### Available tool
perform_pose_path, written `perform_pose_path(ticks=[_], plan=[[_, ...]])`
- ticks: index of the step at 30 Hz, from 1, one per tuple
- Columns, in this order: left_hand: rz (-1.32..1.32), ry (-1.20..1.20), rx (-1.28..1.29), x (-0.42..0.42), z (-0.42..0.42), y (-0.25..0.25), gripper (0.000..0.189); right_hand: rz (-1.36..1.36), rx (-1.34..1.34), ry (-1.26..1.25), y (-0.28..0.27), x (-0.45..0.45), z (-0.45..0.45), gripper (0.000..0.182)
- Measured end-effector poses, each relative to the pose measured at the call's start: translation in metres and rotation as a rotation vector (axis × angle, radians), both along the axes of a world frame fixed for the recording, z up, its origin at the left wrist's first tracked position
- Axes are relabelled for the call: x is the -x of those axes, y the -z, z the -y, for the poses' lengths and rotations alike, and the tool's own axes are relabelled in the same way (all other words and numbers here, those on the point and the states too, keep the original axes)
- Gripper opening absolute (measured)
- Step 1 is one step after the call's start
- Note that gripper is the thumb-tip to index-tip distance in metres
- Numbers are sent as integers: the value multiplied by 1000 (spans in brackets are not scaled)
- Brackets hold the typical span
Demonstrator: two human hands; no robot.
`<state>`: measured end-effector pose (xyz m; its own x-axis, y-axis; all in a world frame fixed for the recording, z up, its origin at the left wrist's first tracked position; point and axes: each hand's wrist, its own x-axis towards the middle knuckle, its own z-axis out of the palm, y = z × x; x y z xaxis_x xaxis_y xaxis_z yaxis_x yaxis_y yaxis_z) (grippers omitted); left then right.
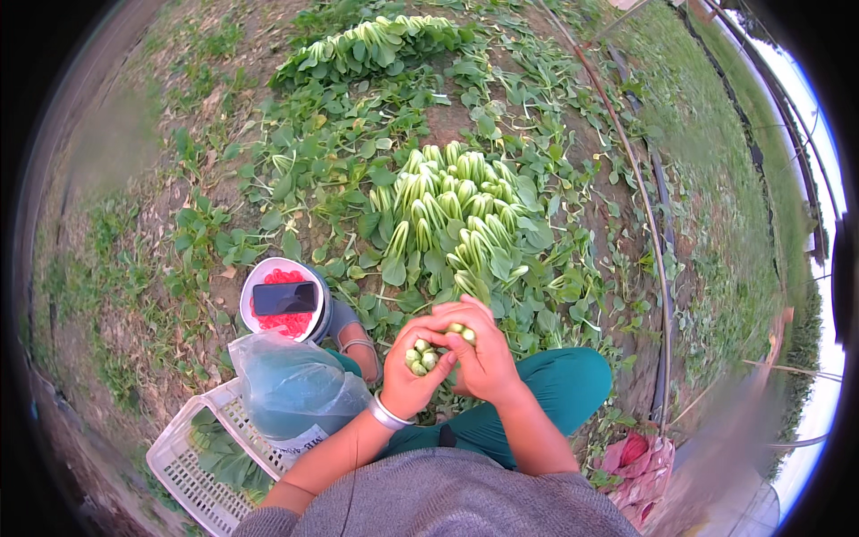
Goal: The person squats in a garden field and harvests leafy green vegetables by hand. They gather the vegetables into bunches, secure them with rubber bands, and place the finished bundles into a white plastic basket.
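My left hand (411,388), with a pale bangle at its wrist, is wrapped around a bundle of leafy greens with cut pale green bases (421,357) facing up. Close against it, my right hand (488,362) curls around a few more pale bases (462,331). The fingers of both hands meet and partly overlap. Leaves below the hands are mostly hidden. Just beyond lies a large heap of bok choy-like greens (449,194), their pale stalks pointing up.
At left, a white bucket (245,295) holds red rubber bands (285,325) with a smartphone (284,298) on top. A clear plastic bag (302,389) covers one knee beside a white plastic crate (176,463) of greens. Another row of greens (376,47) lies farther off. A hose (661,221) runs along the right.
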<state>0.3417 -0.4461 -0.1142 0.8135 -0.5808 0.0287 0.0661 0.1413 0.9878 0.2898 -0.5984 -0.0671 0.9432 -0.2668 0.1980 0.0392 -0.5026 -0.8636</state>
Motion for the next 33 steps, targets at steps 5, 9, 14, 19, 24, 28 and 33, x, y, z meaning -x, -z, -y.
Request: perform_pose_path(ticks=[5, 9, 14, 19, 24, 28, 33], plan=[[-395, -25, 176, 6, -10, 12, 41, -75, -15, 114, -24, 17, -26, 37], [-446, -40, 300, 9, -5, 27, 69, -101, -2, 140, -8, 21, -55, 56], [-457, -30, 255, 10, -2, 35, 77, -187, 169, 227, 14, 15, -72, 62], [-554, -126, 70, 1, -3, 32, 59, -226, -890, -214, 47, 11, -30, 71], [-432, -58, -89, 10, 15, 25, 39, -463, -791, 313, 210, -1, 44, 30], [-370, 128, -121, 23, 19, 15, 38, -765, 165, 470, 296, -29, 65, 31], [-358, 248, -230, 24, 22, 23, 37, -749, 525, 543, 323, -45, 90, 28]])
